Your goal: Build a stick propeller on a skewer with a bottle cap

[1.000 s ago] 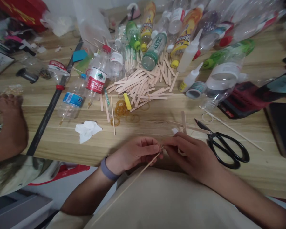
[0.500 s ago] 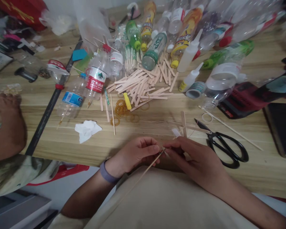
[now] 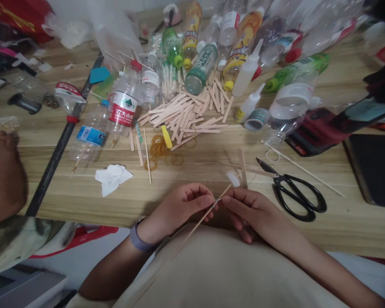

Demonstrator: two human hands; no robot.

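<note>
My left hand (image 3: 182, 207), with a purple band on its wrist, pinches a thin wooden stick (image 3: 190, 234) that slants from the table's edge down across my lap. Around the stick, close to the fingertips, is a thin pale strand (image 3: 220, 199); its kind, thread or band, is too small to tell. The strand's end is pinched between thumb and forefinger of my right hand (image 3: 255, 207). Just beyond the hands lie a flat craft stick (image 3: 242, 164) and a small white piece (image 3: 233, 179). Black-handled scissors (image 3: 295, 192) lie open to the right.
Craft sticks (image 3: 179, 111) lie heaped mid-table, with rubber bands (image 3: 158, 146) and a yellow tool (image 3: 166, 137) before them. Plastic bottles (image 3: 201, 68) crowd the back. White tissue (image 3: 113, 179) lies left, a red battery (image 3: 311, 132) right. Another person's arm (image 3: 3, 184) rests at far left.
My right hand has turned and drawn slightly away from the stick, its lower fingers now hanging loose. The stick's upper end now shows between the hands. The view has shifted a little.
</note>
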